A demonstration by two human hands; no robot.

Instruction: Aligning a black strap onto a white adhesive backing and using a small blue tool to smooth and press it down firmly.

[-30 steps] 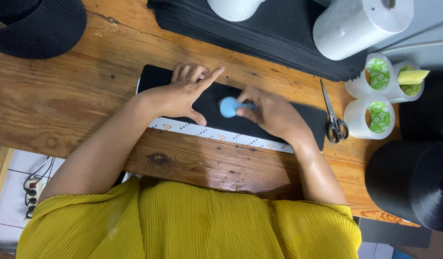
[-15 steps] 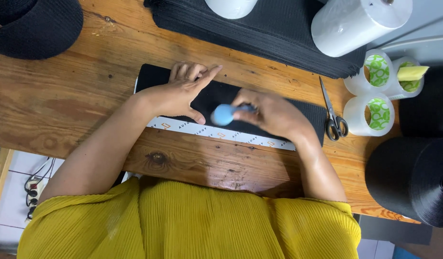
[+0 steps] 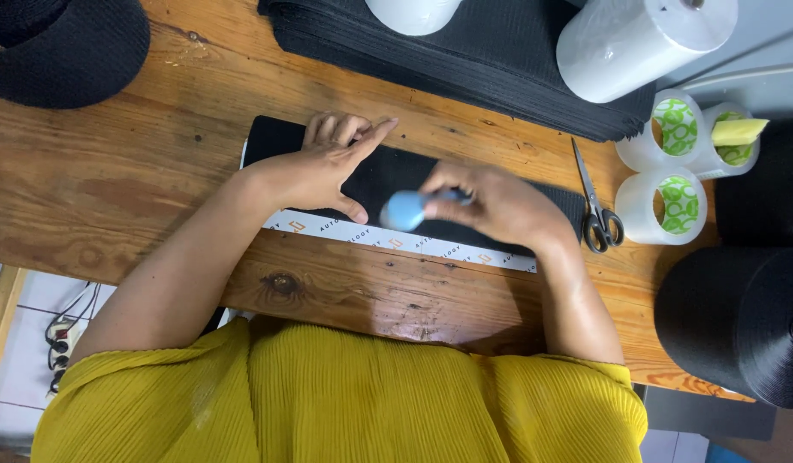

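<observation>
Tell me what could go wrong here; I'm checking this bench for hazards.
The right hand looks blurred while it holds a blue-capped tool close to the left hand, which lies flat on the black strip; it might smear or bump the thumb. The scissors lie just beyond the right hand and could be knocked.

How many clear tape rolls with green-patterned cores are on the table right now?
3, clustered at the wooden table's right edge: one upper left, one upper right under a yellow wedge, one lower beside the black-handled scissors. Others may lie out of frame.
</observation>
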